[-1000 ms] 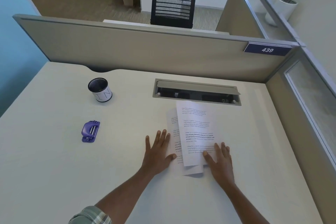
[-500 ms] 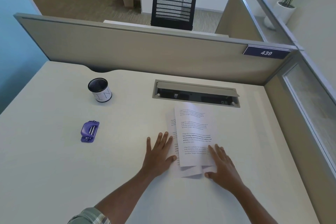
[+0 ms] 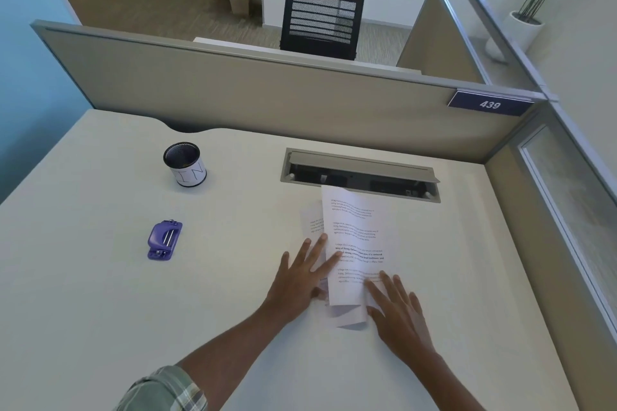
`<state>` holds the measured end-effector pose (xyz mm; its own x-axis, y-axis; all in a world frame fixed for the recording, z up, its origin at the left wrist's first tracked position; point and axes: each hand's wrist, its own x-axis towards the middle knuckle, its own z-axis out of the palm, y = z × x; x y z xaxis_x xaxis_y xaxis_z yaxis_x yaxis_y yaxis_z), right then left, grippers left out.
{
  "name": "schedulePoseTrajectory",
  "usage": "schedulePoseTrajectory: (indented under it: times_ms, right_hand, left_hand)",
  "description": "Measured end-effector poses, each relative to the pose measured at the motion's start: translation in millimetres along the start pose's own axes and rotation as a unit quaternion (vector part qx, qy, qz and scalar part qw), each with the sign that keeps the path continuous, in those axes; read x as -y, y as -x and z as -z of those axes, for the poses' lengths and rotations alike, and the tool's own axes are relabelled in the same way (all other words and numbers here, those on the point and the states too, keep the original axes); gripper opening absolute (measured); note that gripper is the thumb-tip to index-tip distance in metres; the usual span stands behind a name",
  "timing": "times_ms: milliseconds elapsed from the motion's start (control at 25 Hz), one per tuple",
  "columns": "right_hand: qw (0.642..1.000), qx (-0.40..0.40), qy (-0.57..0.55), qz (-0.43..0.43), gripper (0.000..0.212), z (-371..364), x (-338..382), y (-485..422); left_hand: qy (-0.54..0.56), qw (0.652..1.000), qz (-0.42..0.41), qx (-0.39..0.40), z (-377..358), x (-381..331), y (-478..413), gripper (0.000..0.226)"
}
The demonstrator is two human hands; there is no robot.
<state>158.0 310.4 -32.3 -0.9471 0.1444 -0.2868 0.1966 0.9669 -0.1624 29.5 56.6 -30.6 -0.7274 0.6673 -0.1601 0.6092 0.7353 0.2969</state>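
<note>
A few printed white sheets [image 3: 357,237] lie loosely stacked and askew on the pale desk [image 3: 100,294], the top one reaching toward the cable slot. My left hand [image 3: 300,277] lies flat with spread fingers on the stack's left edge, fingertips touching the top sheet. My right hand [image 3: 399,314] rests flat on the stack's lower right corner, fingers straight and pointing up-left onto the paper.
A purple hole punch [image 3: 163,240] sits to the left, a black mesh pen cup [image 3: 184,164] behind it. An open cable slot [image 3: 360,173] is set into the desk by the partition [image 3: 267,93]. A glass side panel [image 3: 574,210] bounds the right.
The top sheet has slid slightly left and up over the lower ones. My left hand's fingers have moved onto its edge; my right hand has shifted a little along the lower right corner.
</note>
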Motion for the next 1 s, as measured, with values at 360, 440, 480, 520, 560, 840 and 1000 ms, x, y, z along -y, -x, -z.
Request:
schedulePoseTrajectory:
  times_ms: [360,440,480,520,560,840,1000]
  right_hand:
    - [0.968,-0.195,-0.105,-0.116,0.048,-0.3,32.6,25.5]
    - [0.882,-0.158,-0.348,-0.274,0.042,-1.9,49.5,35.7]
    - [0.811,-0.126,-0.464,-0.333,0.035,-1.6,57.8,38.2]
    - [0.743,-0.097,-0.552,-0.366,0.031,-0.5,63.2,39.1]
    - [0.692,-0.075,-0.610,-0.379,0.032,1.1,65.8,38.3]
    - [0.492,-0.040,-0.759,-0.424,0.015,28.1,73.6,30.5]
    - [0.418,-0.113,-0.820,-0.373,0.024,29.9,76.5,33.5]
  left_hand:
    - [-0.029,0.998,-0.019,0.059,-2.5,7.4,-3.6,0.059]
    - [-0.027,0.998,-0.018,0.055,-3.3,8.2,-2.1,0.059]
    - [-0.027,0.998,-0.019,0.053,-3.1,8.5,-1.7,0.060]
    - [-0.027,0.998,-0.020,0.052,-2.6,8.4,-1.4,0.060]
    - [-0.023,0.998,-0.023,0.049,-2.1,8.5,-0.9,0.059]
    - [-0.015,0.998,-0.029,0.047,-1.6,13.3,3.6,0.063]
    - [-0.004,0.998,-0.030,0.050,-1.8,16.1,4.2,0.064]
